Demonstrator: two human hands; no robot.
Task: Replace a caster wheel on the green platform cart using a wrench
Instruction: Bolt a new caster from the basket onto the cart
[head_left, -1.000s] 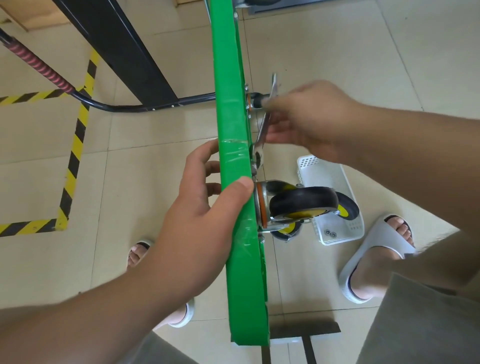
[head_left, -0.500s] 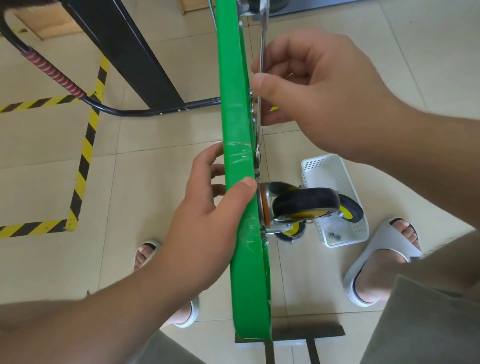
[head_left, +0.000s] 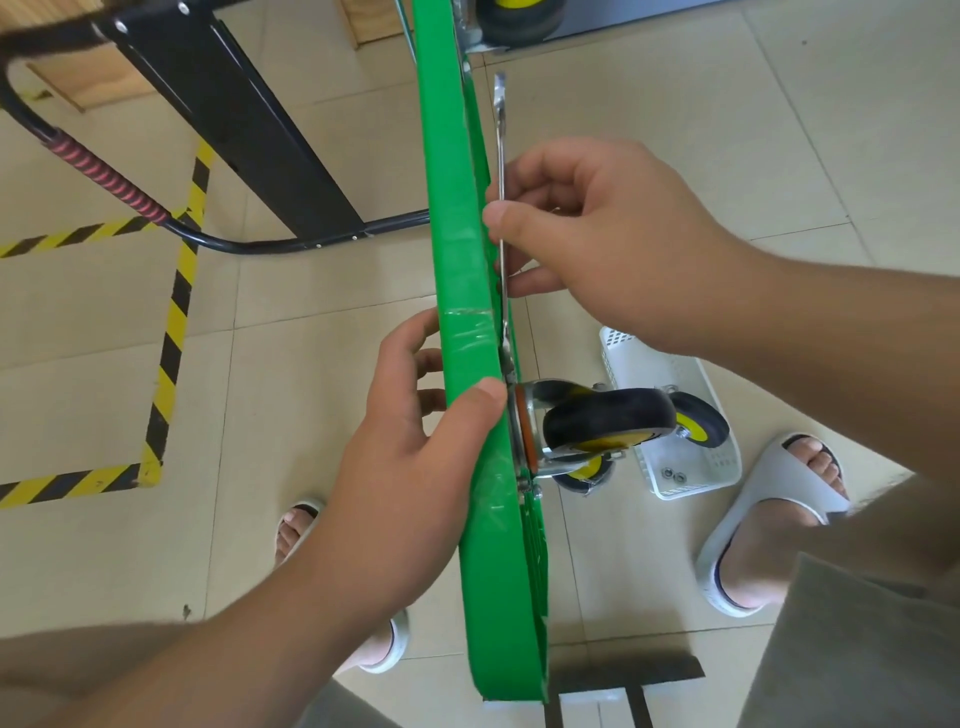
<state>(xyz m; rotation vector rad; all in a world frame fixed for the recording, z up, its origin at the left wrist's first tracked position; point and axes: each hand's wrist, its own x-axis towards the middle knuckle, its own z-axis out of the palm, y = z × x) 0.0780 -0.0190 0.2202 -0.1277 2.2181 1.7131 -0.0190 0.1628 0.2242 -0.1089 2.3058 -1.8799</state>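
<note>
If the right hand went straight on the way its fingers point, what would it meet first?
Likely the green platform, just beyond the wrench that the right hand pinches; the gap looks slight, but depth is unclear.

My left hand grips the edge of the green cart. The thumb lies across the edge and the fingers curl round the far side. That forearm comes up from the lower left, with the wrist nearly straight. My right hand reaches in from the right, its forearm slanting down across the frame. It pinches the shaft of the wrench, with the thumb tip pressed against it, the index finger curled above and the other fingers folded below.
</note>
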